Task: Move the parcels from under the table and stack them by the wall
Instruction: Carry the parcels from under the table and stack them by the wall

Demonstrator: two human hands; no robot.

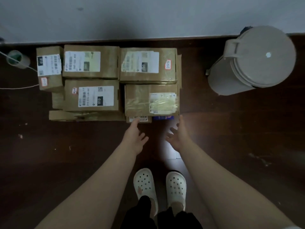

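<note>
Already the parcels (90, 95) sit where the task wants them: a block of brown cardboard boxes packed edge to edge on the dark floor (66, 154), its back row close against the foot of the pale wall (148, 17). The boxes lie flat with their labels up, and more boxes show beneath the top layer at the front and left edges, so this is a stack and not a single layer. Tight packing probably keeps the pile from sliding.

The front-right parcel (137, 100) has a taped label and rests on a low parcel (138, 119) whose barcode strip peeps out beside something blue (163, 117).

Both bare arms reach down to that front edge. The left hand (134, 134) is slack, fingers spread, with one finger stretched to the barcode strip; whether it touches cannot be told. The right hand (177, 136) is likewise loose and empty, one fingertip near the front-right parcel's corner. Neither hand grasps anything, which suits either letting go of a box just set down or squaring up the pile.

Outward, a lidded bin (257, 58) stands well to the right. A roll of tape (15, 58) and a thin cord (21, 87) lie to the left. White clogs (145, 182) stand a little back from the stack.
</note>
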